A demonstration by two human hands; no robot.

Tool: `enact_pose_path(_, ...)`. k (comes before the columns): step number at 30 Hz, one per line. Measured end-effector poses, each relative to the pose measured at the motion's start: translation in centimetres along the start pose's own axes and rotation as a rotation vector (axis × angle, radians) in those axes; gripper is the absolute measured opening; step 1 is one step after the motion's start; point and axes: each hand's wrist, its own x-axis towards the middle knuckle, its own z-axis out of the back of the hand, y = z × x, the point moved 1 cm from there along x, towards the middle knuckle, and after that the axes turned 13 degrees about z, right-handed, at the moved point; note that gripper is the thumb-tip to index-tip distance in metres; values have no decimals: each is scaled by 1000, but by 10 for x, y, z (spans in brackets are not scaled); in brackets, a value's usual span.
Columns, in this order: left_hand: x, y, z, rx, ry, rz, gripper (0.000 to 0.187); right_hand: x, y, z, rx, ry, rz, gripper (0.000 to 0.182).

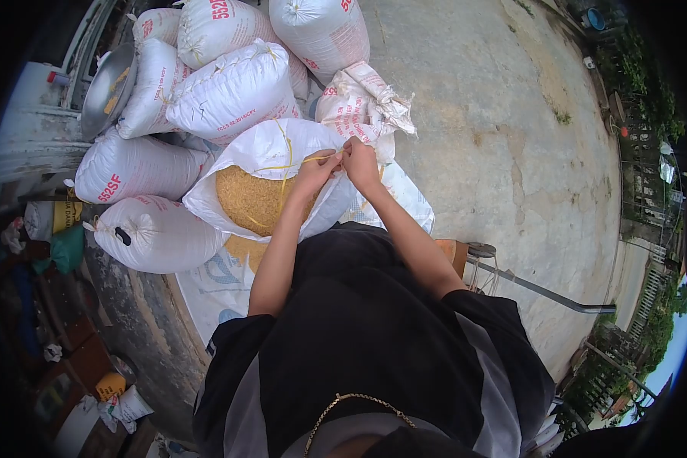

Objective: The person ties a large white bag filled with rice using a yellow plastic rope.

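Note:
An open white sack full of golden grain, which looks like unhusked rice, stands in front of me. Yellow string trails over its mouth and across the grain. At the right side of the rim my left hand is closed, fingers pinching the string. My right hand meets it there, also closed in a pinch where the string reaches its fingertips. The sack's edge lies right beneath both hands, and whether they grip the cloth too is hidden.
Several filled, tied sacks are piled beyond and left. A crumpled printed sack stands just past my right hand. A metal basin leans at the far left. Spilled grain lies on a white sheet. Concrete stretches right.

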Motion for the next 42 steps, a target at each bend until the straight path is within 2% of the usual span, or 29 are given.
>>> enact_pose_path(1, 0, -1, -1, 19, -152, -47, 27, -1, 2, 0, -49, 19, 30, 15)
enact_pose_path(5, -2, -18, 10, 187, -200, -189, 30, -10, 19, 11, -116, 43, 79, 10)
enact_pose_path(7, 0, -29, 23, 670, -275, -172, 37, -18, 26, 19, -127, 61, 101, 11)
enact_pose_path(8, 0, -35, 28, 664, -276, -173, 37, -21, 28, 23, -134, 76, 121, 12)
enact_pose_path(10, -1, -43, 35, 844, -145, -231, 37, -30, 19, 20, -151, 152, 141, 13)
enact_pose_path(12, 10, -44, 47, 821, -106, -203, 36, -35, 19, 23, -163, 229, 162, 15)
enact_pose_path(14, 23, -41, 57, 618, 71, -102, 43, -40, 23, 32, -85, 351, 126, 18)
enact_pose_path(15, 26, -37, 56, 615, 72, -98, 43, -40, 20, 38, -85, 354, 124, 18)
enact_pose_path(17, 33, -29, 54, 235, -11, 86, 51, -38, 13, 47, -15, 382, 133, 21)
enact_pose_path(18, 35, -26, 51, 238, -14, 87, 51, -36, 6, 44, -12, 382, 134, 21)
enact_pose_path(20, 38, -13, 42, -122, 51, 97, 53, -36, -8, 35, 400, 88, 105, 24)
enact_pose_path(21, 43, -7, 40, -117, 55, 101, 53, -37, -10, 24, 748, 9, -107, 27)
enact_pose_path(22, 48, 1, 38, -280, 64, 201, 53, -39, -12, 15, 748, 5, -113, 27)
enact_pose_path(23, 49, 3, 37, -444, 67, 299, 54, -38, -10, 8, 964, -51, -160, 27)
enact_pose_path(24, 51, 4, 38, -442, 64, 303, 54, -37, -8, 3, 1181, -109, -207, 27)
enact_pose_path(25, 53, 5, 37, -509, 52, 330, 55, -39, -6, -1, 1184, -110, -213, 27)
enact_pose_path(28, 62, -2, 35, -588, 81, 372, 54, -48, -4, -7, 1529, -233, -366, 32)
enact_pose_path(32, 78, -6, 30, -638, 130, 457, 48, -53, -8, -3, 1634, -290, -379, 35)
enact_pose_path(35, 128, 41, 57, -612, 103, 385, 44, -58, -12, -7, 1513, -251, -403, 37)
enact_pose_path(36, 139, 49, 71, -610, 108, 385, 44, -61, -12, -11, 1319, -175, -366, 38)
enact_pose_path(37, 147, 54, 84, -745, 538, 372, 47, -65, -11, -13, 1123, -101, -331, 39)
enact_pose_path(38, 150, 57, 89, -865, 972, 345, 50, -67, -9, -14, 1118, -102, -333, 39)
enact_pose_path(39, 139, 45, 76, -867, 976, 347, 50, -68, -6, -14, 974, -49, -284, 40)
enact_pose_path(40, 115, 19, 53, -160, 440, 73, 53, -70, -4, -14, 829, 5, -237, 40)
enact_pose_path(41, 97, -4, 42, 526, -127, -191, 58, -71, -3, -12, 826, 8, -241, 40)
enact_pose_path(42, 92, -15, 41, 523, -123, -186, 58, -73, -2, -8, 702, 36, -233, 41)
